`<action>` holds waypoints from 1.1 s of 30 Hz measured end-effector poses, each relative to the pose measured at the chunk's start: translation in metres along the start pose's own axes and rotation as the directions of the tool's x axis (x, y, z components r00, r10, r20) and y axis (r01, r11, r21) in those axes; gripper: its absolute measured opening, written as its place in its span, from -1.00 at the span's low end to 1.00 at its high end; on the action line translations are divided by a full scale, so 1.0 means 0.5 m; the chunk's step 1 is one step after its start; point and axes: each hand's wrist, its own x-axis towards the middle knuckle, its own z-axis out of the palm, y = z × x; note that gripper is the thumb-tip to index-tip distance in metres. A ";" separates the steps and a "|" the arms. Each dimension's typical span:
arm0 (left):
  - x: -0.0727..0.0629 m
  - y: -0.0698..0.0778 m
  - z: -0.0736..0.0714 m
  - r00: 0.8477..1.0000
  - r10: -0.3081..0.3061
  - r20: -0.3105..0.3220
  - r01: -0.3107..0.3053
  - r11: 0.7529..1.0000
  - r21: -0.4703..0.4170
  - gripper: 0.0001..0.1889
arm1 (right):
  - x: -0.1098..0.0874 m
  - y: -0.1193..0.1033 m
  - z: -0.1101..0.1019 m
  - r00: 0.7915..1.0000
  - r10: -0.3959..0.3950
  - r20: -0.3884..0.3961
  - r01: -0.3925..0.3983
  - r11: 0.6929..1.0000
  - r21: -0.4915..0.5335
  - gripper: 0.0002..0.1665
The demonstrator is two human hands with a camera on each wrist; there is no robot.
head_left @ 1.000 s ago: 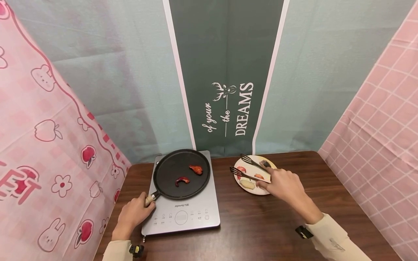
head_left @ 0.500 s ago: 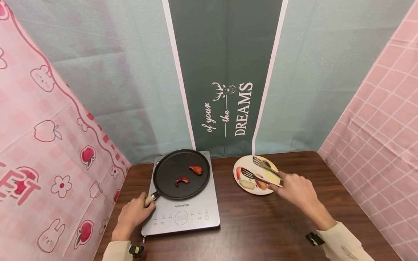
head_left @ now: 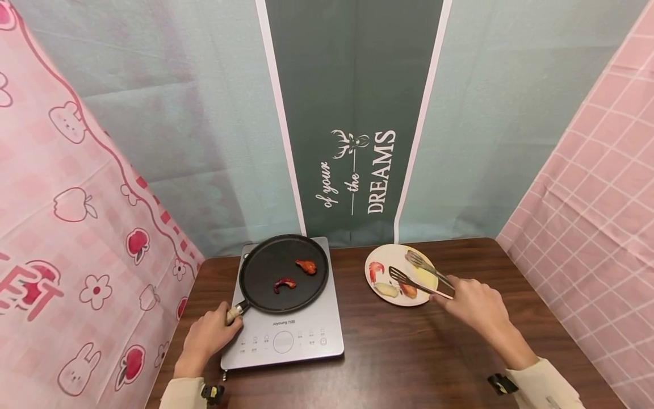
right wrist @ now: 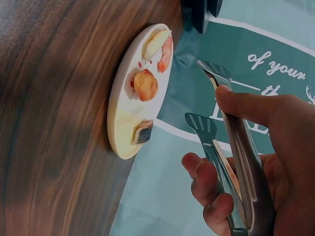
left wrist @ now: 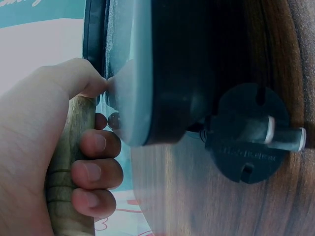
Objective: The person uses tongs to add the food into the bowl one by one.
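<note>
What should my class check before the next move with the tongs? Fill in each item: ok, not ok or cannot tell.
1. Left hand gripping the pan's handle: ok.
2. Pan resting on the cooker: ok.
3. Tongs held in the right hand: ok.
4. Food gripped in the tongs: not ok; they are spread, with nothing between them.
5. Bare space in the pan: ok; only two pieces lie there, well inside the rim.
6. Cooker switched on: cannot tell; its display is too faint to read.
</note>
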 end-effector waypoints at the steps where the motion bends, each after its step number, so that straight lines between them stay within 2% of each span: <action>1: 0.000 0.000 0.000 1.000 0.000 -0.001 0.000 1.000 0.001 -0.68 | -0.001 0.002 0.001 1.000 0.001 0.003 -0.001 1.000 0.001 -0.28; 20: -0.001 0.002 0.000 1.000 -0.005 0.004 0.005 1.000 0.007 -0.69 | -0.014 0.035 0.034 1.000 0.007 0.007 -0.007 1.000 0.013 -0.30; 33: -0.001 0.002 0.000 1.000 -0.006 0.004 0.006 1.000 0.007 -0.69 | -0.023 0.045 0.061 0.998 0.024 0.062 -0.026 0.999 0.030 -0.42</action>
